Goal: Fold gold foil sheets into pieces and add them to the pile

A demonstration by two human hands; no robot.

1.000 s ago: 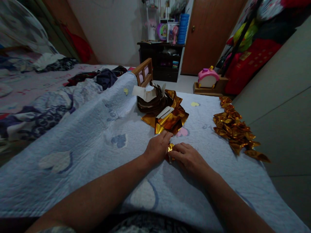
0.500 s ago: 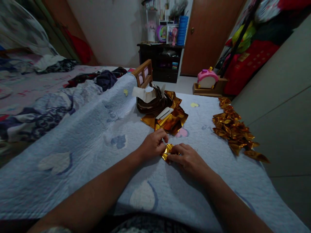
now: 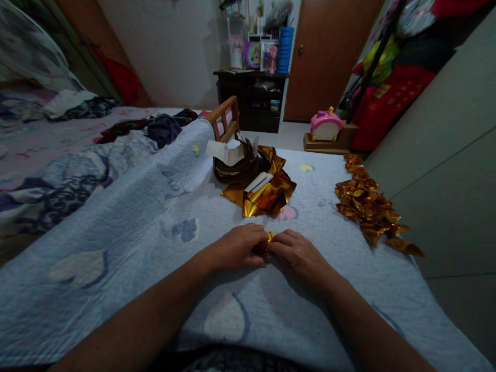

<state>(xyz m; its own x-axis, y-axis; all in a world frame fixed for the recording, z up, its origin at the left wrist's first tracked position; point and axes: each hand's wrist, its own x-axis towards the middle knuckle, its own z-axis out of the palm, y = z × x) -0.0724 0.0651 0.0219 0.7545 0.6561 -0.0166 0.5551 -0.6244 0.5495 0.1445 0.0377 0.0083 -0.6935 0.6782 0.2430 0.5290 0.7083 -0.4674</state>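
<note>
A small piece of gold foil paper (image 3: 270,236) is between my hands, low over the quilt (image 3: 163,289); only a bright bit of it shows. My left hand (image 3: 246,245) closes on its left side with curled fingers. On its right side, my right hand (image 3: 296,250) pinches it, fingertips close to those of my left hand. Just beyond lie loose gold foil sheets (image 3: 271,196), beside a round stack of dark-edged paper (image 3: 238,168) with white slips on top. To the right is a pile of folded gold foil pieces (image 3: 368,204).
A wooden rail (image 3: 222,119) rises behind the paper stack. Crumpled clothes and bedding (image 3: 89,165) lie to the left. At the back are a dark cabinet (image 3: 248,101), a brown door (image 3: 329,57) and a pink toy case (image 3: 326,125). A pale panel (image 3: 457,181) borders the right side.
My left hand has come down onto the gold foil from above its left edge, covering most of it. My right hand stays on the foil. The view has shifted slightly.
</note>
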